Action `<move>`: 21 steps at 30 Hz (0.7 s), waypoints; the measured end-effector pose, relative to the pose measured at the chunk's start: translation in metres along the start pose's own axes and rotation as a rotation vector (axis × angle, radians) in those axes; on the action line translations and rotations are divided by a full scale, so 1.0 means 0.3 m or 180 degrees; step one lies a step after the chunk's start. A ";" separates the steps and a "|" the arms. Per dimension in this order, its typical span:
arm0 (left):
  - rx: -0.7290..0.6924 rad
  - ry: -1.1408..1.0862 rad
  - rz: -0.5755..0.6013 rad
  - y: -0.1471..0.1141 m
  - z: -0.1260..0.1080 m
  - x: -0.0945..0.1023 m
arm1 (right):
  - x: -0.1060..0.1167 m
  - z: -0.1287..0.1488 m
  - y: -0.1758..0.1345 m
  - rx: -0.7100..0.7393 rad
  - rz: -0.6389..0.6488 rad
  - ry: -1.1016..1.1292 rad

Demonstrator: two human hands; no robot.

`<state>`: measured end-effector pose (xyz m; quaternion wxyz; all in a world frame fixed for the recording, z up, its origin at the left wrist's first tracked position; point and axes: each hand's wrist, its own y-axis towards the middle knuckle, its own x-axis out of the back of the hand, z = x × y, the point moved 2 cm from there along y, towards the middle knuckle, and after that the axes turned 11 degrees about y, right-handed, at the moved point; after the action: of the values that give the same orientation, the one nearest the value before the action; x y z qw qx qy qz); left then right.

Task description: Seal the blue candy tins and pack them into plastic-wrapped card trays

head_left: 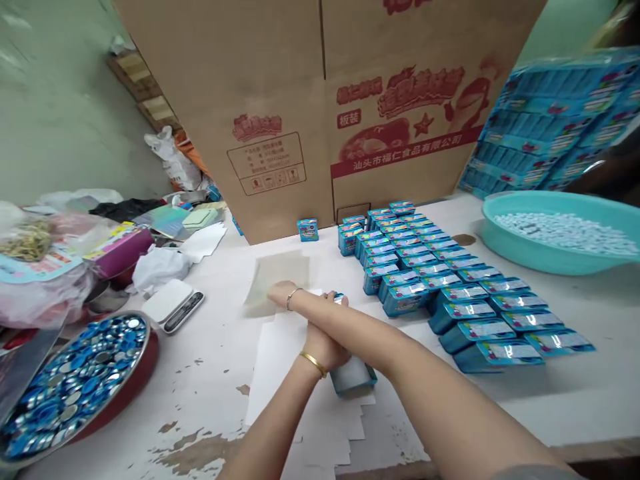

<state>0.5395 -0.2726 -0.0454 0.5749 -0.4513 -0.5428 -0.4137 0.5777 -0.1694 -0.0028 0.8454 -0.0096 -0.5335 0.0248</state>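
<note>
My right arm crosses over my left. My right hand (283,295) is at the left, its fingers pressed together at the near edge of thin translucent sheets (277,270); the fingertips are partly smeared. My left hand (324,343) is closed round a small blue box (339,299), mostly hidden by the hand and the right forearm. Just under my left hand lies a blue open box (354,379) with a whitish inside; whether it is a separate box, I cannot tell. White paper sheets (273,363) are spread beneath both hands.
Rows of glossy blue boxes (406,300) stand at the right, and one lone blue box (307,230) before a large carton (280,220). A turquoise basin (540,257) holds small white pieces. At left are a red bowl (145,353) of shiny blue discs and a scale (173,300).
</note>
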 end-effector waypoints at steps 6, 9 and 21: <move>-0.0050 -0.0114 0.0169 0.015 0.020 0.018 | 0.048 -0.059 -0.043 0.0378 -0.0379 0.0753; -0.0007 -0.0106 0.0367 0.018 0.054 0.061 | 0.090 -0.160 -0.312 0.0732 -0.1782 0.1650; 0.0400 -0.0385 0.0334 0.429 -0.230 0.128 | -0.457 -0.341 -0.915 -0.1253 -0.2523 0.2560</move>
<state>0.6837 -0.3066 -0.0163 0.5892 -0.4663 -0.5771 -0.3202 0.6197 -0.4495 -0.1587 0.9082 0.0250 -0.1291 -0.3974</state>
